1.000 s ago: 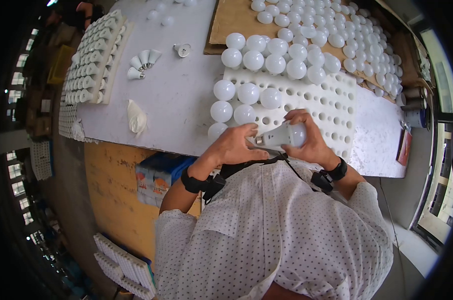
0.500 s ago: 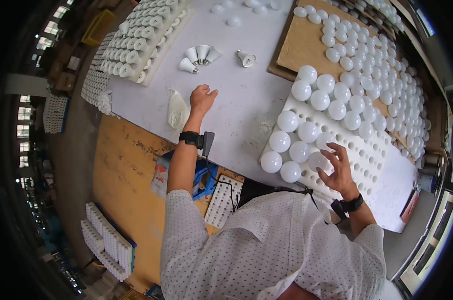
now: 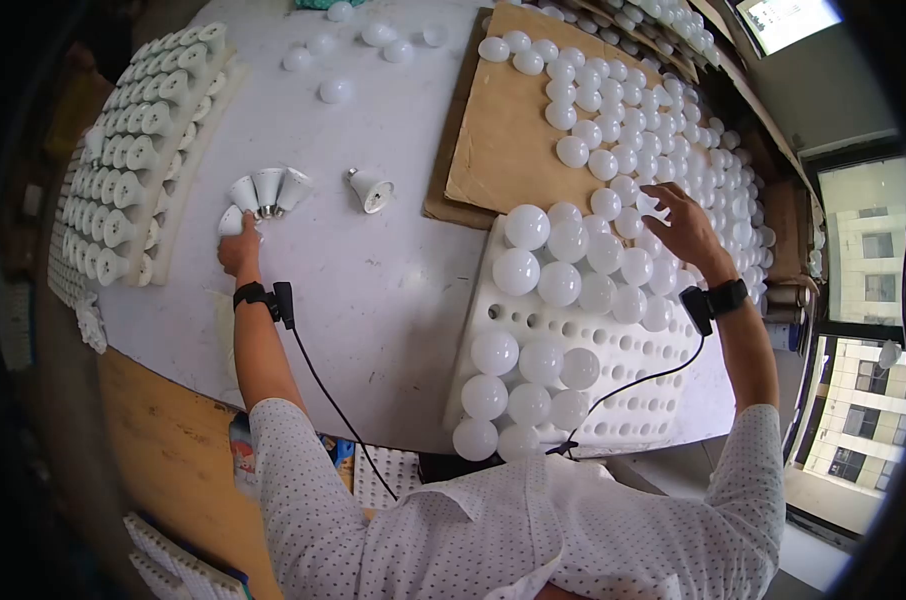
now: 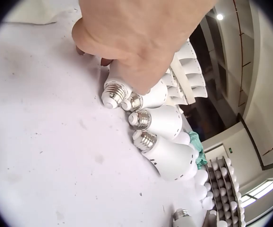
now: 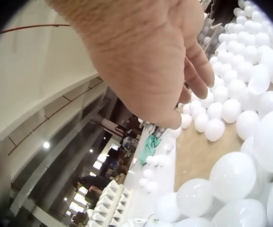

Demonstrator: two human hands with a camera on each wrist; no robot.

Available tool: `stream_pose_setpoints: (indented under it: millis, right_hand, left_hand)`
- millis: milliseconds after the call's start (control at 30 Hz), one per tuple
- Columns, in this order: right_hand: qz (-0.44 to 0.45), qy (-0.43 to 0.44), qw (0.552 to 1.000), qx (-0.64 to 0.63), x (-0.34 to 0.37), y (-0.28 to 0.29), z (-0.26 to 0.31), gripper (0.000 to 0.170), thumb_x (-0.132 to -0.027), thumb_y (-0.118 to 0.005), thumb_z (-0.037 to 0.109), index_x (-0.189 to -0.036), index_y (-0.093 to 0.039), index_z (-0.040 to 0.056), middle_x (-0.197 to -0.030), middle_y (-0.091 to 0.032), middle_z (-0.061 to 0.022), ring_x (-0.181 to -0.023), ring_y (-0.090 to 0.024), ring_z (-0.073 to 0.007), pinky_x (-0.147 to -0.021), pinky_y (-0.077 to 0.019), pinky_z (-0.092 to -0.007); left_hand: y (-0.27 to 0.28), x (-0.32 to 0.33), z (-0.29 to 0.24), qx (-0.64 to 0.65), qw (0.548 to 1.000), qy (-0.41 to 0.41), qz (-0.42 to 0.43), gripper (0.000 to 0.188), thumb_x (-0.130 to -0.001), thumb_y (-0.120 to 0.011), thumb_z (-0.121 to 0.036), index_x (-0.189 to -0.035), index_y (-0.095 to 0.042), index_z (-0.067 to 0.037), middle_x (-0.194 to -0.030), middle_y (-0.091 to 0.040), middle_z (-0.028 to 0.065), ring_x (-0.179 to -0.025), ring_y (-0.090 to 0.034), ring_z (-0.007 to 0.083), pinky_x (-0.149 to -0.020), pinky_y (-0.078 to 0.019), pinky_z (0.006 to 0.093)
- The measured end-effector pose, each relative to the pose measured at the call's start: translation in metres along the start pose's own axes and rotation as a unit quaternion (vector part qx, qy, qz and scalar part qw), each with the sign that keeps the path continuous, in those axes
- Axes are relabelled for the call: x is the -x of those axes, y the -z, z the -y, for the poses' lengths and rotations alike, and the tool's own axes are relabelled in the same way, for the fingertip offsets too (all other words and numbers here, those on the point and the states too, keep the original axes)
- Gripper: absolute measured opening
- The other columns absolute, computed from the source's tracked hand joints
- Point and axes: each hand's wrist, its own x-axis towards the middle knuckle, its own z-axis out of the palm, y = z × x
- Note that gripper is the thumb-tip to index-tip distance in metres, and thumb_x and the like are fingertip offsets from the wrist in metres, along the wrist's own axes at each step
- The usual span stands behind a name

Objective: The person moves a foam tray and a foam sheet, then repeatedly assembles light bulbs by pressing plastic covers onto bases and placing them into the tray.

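Observation:
My left hand point(image 3: 239, 250) pinches the nearest of a small cluster of white bulb bases; its screw cap point(image 4: 113, 94) sticks out below the fingers in the left wrist view. Three more bulb bases point(image 3: 268, 190) fan out beside it on the table, screw caps inward. At the right, my right hand point(image 3: 685, 228) hovers over loose white bulb domes point(image 3: 628, 190), its fingers loosely bent. Nothing shows between thumb and fingers in the right wrist view. Below that hand, a white foam tray point(image 3: 463, 360) with holes carries two groups of round-topped bulbs point(image 3: 494, 353).
One single bulb base point(image 3: 373, 192) lies mid-table. Foam racks of bulb bases point(image 3: 123, 150) stand at the left. A cardboard sheet point(image 3: 503, 130) under many domes covers the back right. Several domes point(image 3: 336, 91) lie at the back. Cables trail from both wrist cameras.
A second ago both hands held a bulb over the tray; it has left them. The left hand has moved left to the bulb bases, and the right hand forward from the tray to the domes.

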Motion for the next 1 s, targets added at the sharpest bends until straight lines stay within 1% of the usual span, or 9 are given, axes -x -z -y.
stream_pose_setpoints:
  millis: [67, 167, 267, 367, 433, 467, 533, 700, 1000]
  right_hand:
    - [0.043, 0.027, 0.998, 0.028, -0.034, -0.006, -0.002, 0.051, -0.073, -0.063, 0.010, -0.121, -0.047, 0.0091, -0.118, -0.049, -0.0144, -0.101, -0.053, -0.0320, -0.087, -0.0435, -0.0392]
    - [0.046, 0.148, 0.980, 0.127, -0.084, -0.029, -0.017, 0.056, -0.071, -0.063, 0.008, -0.124, -0.045, 0.0100, -0.123, -0.045, -0.0143, -0.112, -0.044, -0.0330, -0.094, -0.0392, -0.0391]
    - [0.098, 0.151, 0.968, 0.177, -0.121, -0.052, -0.016, 0.065, -0.068, -0.062, 0.006, -0.129, -0.041, 0.0133, -0.133, -0.036, -0.0123, -0.120, -0.038, -0.0323, -0.098, -0.0368, -0.0401]
    - [0.120, 0.164, 0.962, 0.183, -0.143, -0.074, -0.027, 0.068, -0.066, -0.063, 0.003, -0.129, -0.041, 0.0152, -0.135, -0.033, -0.0106, -0.120, -0.037, -0.0326, -0.097, -0.0388, -0.0401]
    - [0.120, 0.168, 0.962, 0.180, -0.148, -0.083, -0.031, 0.064, -0.065, -0.063, 0.002, -0.125, -0.045, 0.0143, -0.133, -0.035, -0.0097, -0.119, -0.038, -0.0321, -0.096, -0.0402, -0.0399]
    - [0.118, 0.171, 0.959, 0.194, -0.149, -0.087, -0.032, 0.060, -0.065, -0.063, 0.001, -0.122, -0.046, 0.0134, -0.131, -0.037, -0.0096, -0.118, -0.038, -0.0319, -0.095, -0.0404, -0.0398]
    - [0.110, 0.158, 0.962, 0.192, -0.151, -0.095, -0.034, 0.052, -0.065, -0.064, 0.001, -0.114, -0.050, 0.0121, -0.123, -0.041, -0.0101, -0.116, -0.039, -0.0316, -0.094, -0.0410, -0.0400]
    - [0.102, 0.147, 0.965, 0.191, -0.133, -0.102, -0.043, 0.053, -0.065, -0.065, 0.002, -0.115, -0.050, 0.0131, -0.120, -0.043, -0.0107, -0.113, -0.041, -0.0320, -0.093, -0.0407, -0.0403]
    - [0.076, 0.129, 0.987, 0.066, -0.103, -0.071, -0.045, 0.058, -0.060, -0.061, -0.001, -0.116, -0.047, 0.0048, -0.119, -0.046, -0.0134, -0.115, -0.041, -0.0327, -0.096, -0.0370, -0.0376]
  left_hand:
    - [-0.010, -0.009, 0.000, 0.017, 1.000, -0.005, 0.012, 0.075, -0.064, -0.061, -0.063, -0.095, -0.061, 0.005, -0.099, -0.060, 0.0219, -0.094, -0.058, 0.0357, -0.079, -0.0459, 0.0464]
    - [-0.028, -0.032, 0.015, 0.085, 0.995, -0.050, 0.029, 0.073, -0.064, -0.066, -0.055, -0.102, -0.056, 0.006, -0.105, -0.056, 0.0225, -0.098, -0.055, 0.0360, -0.081, -0.0444, 0.0447]
    - [-0.020, -0.028, 0.010, 0.150, 0.982, -0.103, 0.048, 0.061, -0.070, -0.067, -0.038, -0.108, -0.050, 0.006, -0.109, -0.054, 0.0243, -0.099, -0.054, 0.0375, -0.085, -0.0425, 0.0412]
    - [-0.008, -0.021, 0.002, 0.218, 0.958, -0.162, 0.089, 0.048, -0.078, -0.063, -0.027, -0.114, -0.050, 0.002, -0.105, -0.058, 0.0139, -0.094, -0.056, 0.0228, -0.081, -0.0434, 0.0337]
    - [-0.007, -0.019, -0.005, 0.442, 0.839, -0.189, 0.254, 0.042, -0.082, -0.059, -0.016, -0.116, -0.046, 0.003, -0.107, -0.056, 0.0106, -0.096, -0.055, 0.0201, -0.083, -0.0428, 0.0316]
    - [-0.007, -0.018, -0.009, 0.438, 0.842, -0.188, 0.253, 0.042, -0.082, -0.059, -0.016, -0.116, -0.046, 0.003, -0.107, -0.056, 0.0106, -0.096, -0.055, 0.0201, -0.083, -0.0428, 0.0316]
    - [-0.009, -0.015, -0.019, 0.579, 0.720, -0.118, 0.363, 0.037, -0.083, -0.056, -0.010, -0.117, -0.045, 0.002, -0.107, -0.055, 0.0057, -0.095, -0.053, 0.0148, -0.083, -0.0424, 0.0290]
    - [-0.025, 0.029, -0.046, 0.593, 0.692, -0.139, 0.387, 0.038, -0.082, -0.057, -0.011, -0.115, -0.046, 0.002, -0.104, -0.055, 0.0065, -0.093, -0.054, 0.0142, -0.081, -0.0443, 0.0267]
    - [-0.051, 0.121, -0.062, 0.464, 0.756, -0.303, 0.347, 0.049, -0.074, -0.064, -0.024, -0.113, -0.050, 0.002, -0.106, -0.057, 0.0137, -0.097, -0.053, 0.0196, -0.086, -0.0401, 0.0295]
